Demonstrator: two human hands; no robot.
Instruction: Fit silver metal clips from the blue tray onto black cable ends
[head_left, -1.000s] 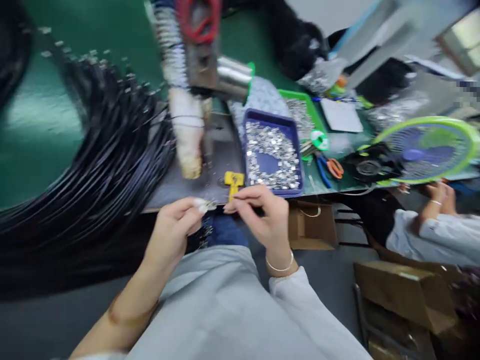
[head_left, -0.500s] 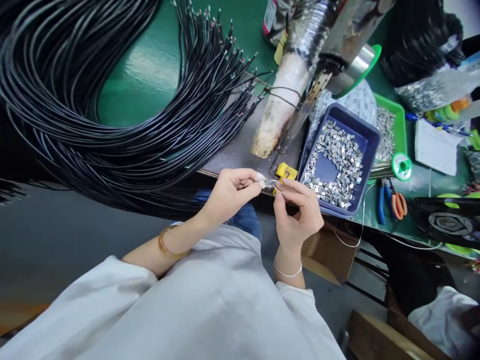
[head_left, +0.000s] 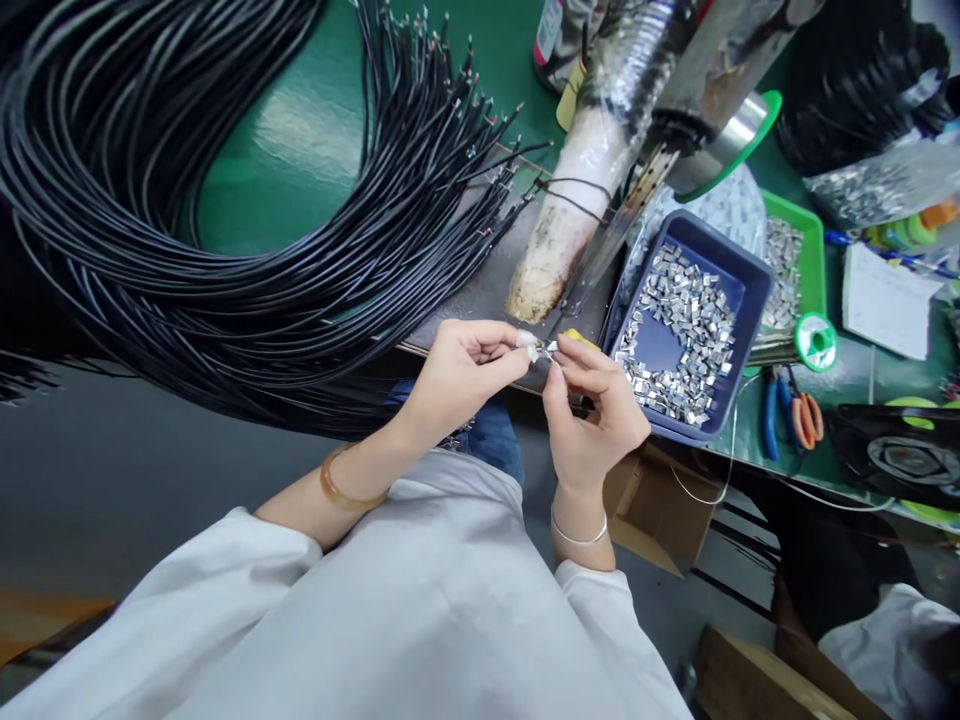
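Observation:
My left hand (head_left: 474,378) is closed in a pinch, with white wraps on its fingertips. What those fingers hold is too small to make out. Facing it, my right hand (head_left: 596,408) pinches a small silver metal piece (head_left: 552,347) between thumb and fingers. Both sets of fingertips almost meet just off the table's front edge. Behind the right fingers a yellow block (head_left: 576,337) is mostly hidden. Close by on the right stands a dark blue tray (head_left: 754,290) with many small silver metal pieces (head_left: 686,320) in it.
A large bundle of black cables (head_left: 300,290) with bared ends covers the left. A wrapped tube (head_left: 559,220) slants over the table behind my hands. Further right are a green tray (head_left: 814,250), a wire spool (head_left: 816,342), pliers (head_left: 806,418) and a paper pad (head_left: 889,300).
The silver piece at my right fingertips now shows more plainly beside the left fingertips. My right hand has risen slightly over the yellow block, covering more of it. The view has shifted a little.

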